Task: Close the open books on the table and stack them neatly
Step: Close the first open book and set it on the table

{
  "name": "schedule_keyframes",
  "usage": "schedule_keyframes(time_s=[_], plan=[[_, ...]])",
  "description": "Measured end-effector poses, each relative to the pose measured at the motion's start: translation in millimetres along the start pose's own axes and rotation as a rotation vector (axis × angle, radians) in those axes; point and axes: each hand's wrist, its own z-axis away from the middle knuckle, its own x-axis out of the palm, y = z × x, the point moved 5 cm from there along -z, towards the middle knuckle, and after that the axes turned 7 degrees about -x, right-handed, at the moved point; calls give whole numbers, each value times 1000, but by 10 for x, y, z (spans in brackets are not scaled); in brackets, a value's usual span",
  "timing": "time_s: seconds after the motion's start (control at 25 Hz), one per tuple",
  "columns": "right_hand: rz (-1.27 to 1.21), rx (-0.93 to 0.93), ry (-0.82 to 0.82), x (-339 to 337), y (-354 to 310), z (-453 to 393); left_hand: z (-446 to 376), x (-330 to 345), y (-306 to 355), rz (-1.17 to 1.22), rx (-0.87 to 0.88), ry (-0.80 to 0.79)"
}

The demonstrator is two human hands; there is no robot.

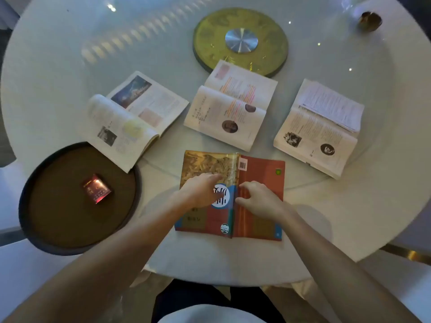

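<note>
Orange and blue covers face up: the cover-up book [256,173] lies spread under both hands. The left hand [200,191] rests flat and open on its left half; the right hand [261,199], fingers loosely curled and gripping nothing, touches the spine. Beyond the fingertips three open books [229,108] lie apart on the white table [349,206].

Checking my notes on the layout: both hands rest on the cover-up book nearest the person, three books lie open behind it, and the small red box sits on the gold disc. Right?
Not quite. The small red box sits on the dark round tray, not the gold disc, as the head view shows. The rest holds: both hands, left and right, rest on the cover-up book.
</note>
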Motion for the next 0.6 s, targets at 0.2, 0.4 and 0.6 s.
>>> schedule_keyframes(time_s=[0.2,0.4,0.6], plan=[[-92,112,44,318,295,227,39,393,150,112,-58,-18],[-159,284,271,376,683,454,-52,545,207,166,-131,67],[-569,502,462,373,1024,578,-137,599,205,113,-83,91]])
